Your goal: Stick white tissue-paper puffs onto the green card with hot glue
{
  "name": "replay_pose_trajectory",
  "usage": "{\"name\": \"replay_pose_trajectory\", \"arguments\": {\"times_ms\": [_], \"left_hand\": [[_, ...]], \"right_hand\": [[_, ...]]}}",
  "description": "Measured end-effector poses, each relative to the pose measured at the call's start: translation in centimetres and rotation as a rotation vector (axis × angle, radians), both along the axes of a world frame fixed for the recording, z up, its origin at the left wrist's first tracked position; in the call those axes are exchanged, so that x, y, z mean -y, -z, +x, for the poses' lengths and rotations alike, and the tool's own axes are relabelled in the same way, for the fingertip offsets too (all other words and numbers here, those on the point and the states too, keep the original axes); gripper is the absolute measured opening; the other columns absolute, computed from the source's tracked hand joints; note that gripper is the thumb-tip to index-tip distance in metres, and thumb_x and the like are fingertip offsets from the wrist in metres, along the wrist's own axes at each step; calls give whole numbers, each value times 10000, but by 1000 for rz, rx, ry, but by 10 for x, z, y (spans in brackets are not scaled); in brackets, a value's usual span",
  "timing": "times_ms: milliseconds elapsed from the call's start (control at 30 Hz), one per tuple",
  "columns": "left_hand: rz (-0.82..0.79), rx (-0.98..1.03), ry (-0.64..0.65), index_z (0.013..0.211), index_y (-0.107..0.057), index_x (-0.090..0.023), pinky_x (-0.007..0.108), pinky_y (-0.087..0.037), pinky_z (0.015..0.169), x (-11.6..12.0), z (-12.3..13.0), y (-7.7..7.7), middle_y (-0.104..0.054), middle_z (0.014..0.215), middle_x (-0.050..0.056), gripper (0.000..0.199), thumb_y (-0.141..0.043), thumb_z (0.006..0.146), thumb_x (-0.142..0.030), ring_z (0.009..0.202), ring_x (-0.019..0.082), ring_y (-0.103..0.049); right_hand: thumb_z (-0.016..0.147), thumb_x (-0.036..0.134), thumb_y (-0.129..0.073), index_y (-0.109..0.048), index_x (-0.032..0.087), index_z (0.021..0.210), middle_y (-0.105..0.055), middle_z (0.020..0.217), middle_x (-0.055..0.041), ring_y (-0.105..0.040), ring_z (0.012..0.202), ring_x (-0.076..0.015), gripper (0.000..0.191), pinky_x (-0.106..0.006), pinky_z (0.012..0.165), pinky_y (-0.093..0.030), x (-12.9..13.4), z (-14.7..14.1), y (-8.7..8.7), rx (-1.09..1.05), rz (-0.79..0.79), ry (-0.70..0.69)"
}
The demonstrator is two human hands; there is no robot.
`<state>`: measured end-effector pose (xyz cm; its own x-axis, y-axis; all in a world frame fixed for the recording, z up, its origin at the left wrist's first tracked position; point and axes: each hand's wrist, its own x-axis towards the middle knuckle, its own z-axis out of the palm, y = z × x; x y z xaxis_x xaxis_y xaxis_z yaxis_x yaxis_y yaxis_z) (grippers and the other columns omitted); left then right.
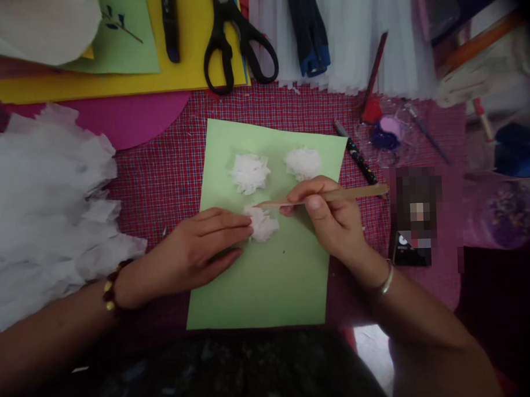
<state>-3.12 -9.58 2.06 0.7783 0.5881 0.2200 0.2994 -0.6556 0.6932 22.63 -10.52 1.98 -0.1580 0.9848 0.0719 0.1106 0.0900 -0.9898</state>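
A light green sheet of paper (259,291) lies in front of me with three white tissue-paper flowers on it. Two of them, one at upper left (249,173) and one at upper right (304,162), sit apart from my fingers. At the left edge of the lower flower (264,224), my left hand (197,244) presses its fingertips together on the paper; its thumb is hidden. My right hand (333,216) pinches a tapered wooden stick (356,192). The stick's thin end reaches the top of that lower flower, and its broad end points right.
Black-handled scissors (229,43), a cutter (170,28) and a stapler (309,35) lie along the far side. White frilled paper (43,212) spreads at left. To the right are a paint palette (387,133), a dark pen (361,160) and a phone (410,254).
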Motion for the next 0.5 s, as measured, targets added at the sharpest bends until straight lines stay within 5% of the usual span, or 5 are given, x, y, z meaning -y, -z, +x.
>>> {"name": "replay_pose_trajectory", "arguments": {"times_ms": [233, 500], "left_hand": [[79, -15, 32, 1233, -626, -125, 341, -559, 998, 1, 0, 1, -717, 1192, 123, 318, -637, 917, -106, 1127, 208, -649], [-237, 93, -128, 1324, -571, -187, 261, -597, 906, -5, -5, 1, -676, 1260, 113, 417, -660, 916, -189, 1069, 170, -688]], "right_hand": [[993, 398, -570, -676, 239, 915, -688, 823, -13, -676, 762, -151, 207, -299, 684, -545, 1, 2, 3, 6, -25, -88], [999, 417, -556, -672, 252, 936, -714, 772, 12, -680, 689, -140, 211, -293, 648, -559, -5, 2, 13, -252, -35, 130]]}}
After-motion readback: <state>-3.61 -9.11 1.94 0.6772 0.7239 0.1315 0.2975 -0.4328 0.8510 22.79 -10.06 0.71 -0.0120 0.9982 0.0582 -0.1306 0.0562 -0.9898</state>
